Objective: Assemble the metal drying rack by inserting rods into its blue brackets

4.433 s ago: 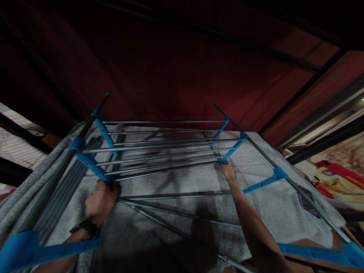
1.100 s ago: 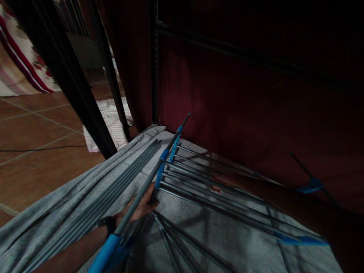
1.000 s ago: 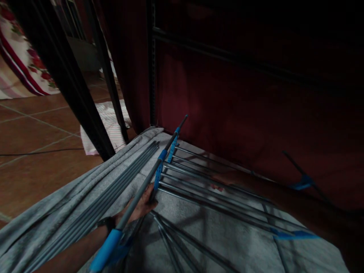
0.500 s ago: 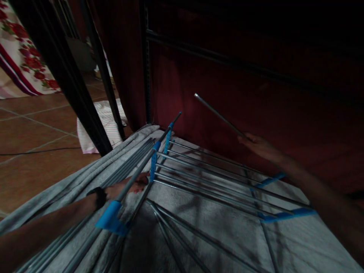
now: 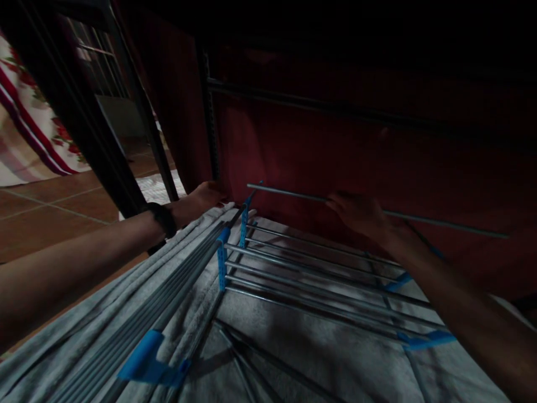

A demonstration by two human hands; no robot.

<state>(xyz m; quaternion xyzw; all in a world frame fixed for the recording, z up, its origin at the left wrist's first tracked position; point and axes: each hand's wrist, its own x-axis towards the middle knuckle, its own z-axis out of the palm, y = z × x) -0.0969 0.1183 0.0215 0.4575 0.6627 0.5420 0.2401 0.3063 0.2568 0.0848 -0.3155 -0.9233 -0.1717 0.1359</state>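
Across the far side, my right hand (image 5: 356,211) is closed around the middle of a thin metal rod (image 5: 289,193), held roughly level above the rack. My left hand (image 5: 207,195), with a black band on its wrist, reaches toward the far end of the rack; its fingers are in shadow and I cannot make out their pose. Below lies a partly assembled rack (image 5: 319,266) of metal tubes. Blue perforated plastic brackets (image 5: 222,263) join the tubes, and a larger blue connector (image 5: 146,358) sits on the near pole.
Several loose tubes (image 5: 176,274) lie along the left on a grey blanket (image 5: 335,347). More loose rods (image 5: 268,358) rest in front. Dark metal posts (image 5: 79,101) stand at the left, and a dark red cloth (image 5: 285,145) hangs behind.
My left hand has moved from beside the near bracket up toward the rack's far end. The rod in my right hand has swung to nearly level and shifted left. The view has tilted.
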